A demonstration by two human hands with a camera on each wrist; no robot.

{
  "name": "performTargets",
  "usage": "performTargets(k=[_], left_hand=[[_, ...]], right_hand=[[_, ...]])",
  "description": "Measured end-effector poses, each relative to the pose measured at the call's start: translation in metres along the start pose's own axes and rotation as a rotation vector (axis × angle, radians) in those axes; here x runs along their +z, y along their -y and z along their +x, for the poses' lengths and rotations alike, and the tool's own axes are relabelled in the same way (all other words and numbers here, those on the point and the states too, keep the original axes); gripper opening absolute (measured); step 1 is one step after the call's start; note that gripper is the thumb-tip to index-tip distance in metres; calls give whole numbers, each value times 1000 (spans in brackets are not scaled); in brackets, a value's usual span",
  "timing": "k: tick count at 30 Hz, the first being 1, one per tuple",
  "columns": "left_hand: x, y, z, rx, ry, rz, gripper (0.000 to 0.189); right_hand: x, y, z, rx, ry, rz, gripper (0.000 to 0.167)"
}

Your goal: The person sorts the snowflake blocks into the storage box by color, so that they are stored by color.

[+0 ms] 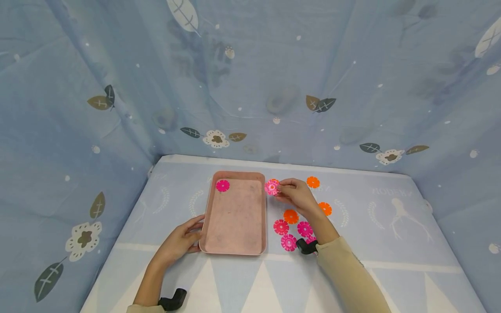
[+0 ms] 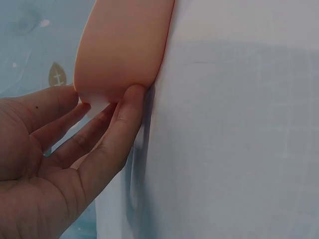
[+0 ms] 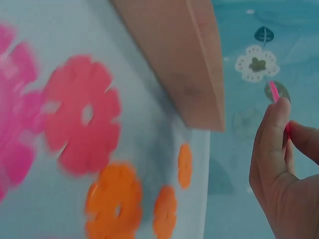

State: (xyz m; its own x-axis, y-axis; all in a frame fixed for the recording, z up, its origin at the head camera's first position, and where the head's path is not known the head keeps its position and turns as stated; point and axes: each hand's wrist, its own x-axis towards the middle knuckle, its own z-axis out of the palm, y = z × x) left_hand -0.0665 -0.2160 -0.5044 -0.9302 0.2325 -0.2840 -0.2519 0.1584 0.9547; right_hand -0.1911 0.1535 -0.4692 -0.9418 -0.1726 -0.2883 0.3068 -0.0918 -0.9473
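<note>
a blue curtain (image 1: pixel 250 74) printed with leaves (image 1: pixel 325 105) and white flowers (image 1: pixel 216 139) hangs across the far side and down both flanks, and in front of it stands a pale blue and white worktop (image 1: pixel 375 248). i see a pink tray (image 1: pixel 235 213) on it; take its middle as the centre of the dial. at 8 o'clock a person's left hand (image 1: pixel 179 240) grips the near corner, thumb and fingers on different sides of the rim. at 2 o'clock, just beside the rim, the right hand (image 1: pixel 299 196) pinches a patterned pink disc (image 1: pixel 271 187) between thumb and fingertips; from the right wrist it shows edge-on against the curtain. inside the tray, towards 11 o'clock, lies a magenta disc (image 1: pixel 222 185). more pieces are scattered on the worktop: orange discs (image 1: pixel 313 182) from 2 to 3 o'clock, one mostly hidden behind the pinched piece; a red-pink disc (image 1: pixel 281 227) just past 3; and bright pink discs (image 1: pixel 288 242) between 3 and 4, one partly hidden by the black device (image 1: pixel 306 246) at the right wrist.
</note>
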Motion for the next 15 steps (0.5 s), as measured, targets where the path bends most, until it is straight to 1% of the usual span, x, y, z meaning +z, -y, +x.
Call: performTargets(k=[4, 8, 11, 15], left_hand=[[0, 0, 0, 10, 11, -1, 55], [-1, 0, -1, 14, 15, 3, 55], [-1, -1, -1, 11, 10, 5, 55], [-1, -1, -1, 8, 6, 0, 55]], right_hand=[[23, 5, 16, -27, -3, 74, 30], [48, 7, 30, -48, -35, 121, 28], [68, 4, 40, -48, -71, 172, 26], [93, -5, 49, -35, -100, 230, 25]])
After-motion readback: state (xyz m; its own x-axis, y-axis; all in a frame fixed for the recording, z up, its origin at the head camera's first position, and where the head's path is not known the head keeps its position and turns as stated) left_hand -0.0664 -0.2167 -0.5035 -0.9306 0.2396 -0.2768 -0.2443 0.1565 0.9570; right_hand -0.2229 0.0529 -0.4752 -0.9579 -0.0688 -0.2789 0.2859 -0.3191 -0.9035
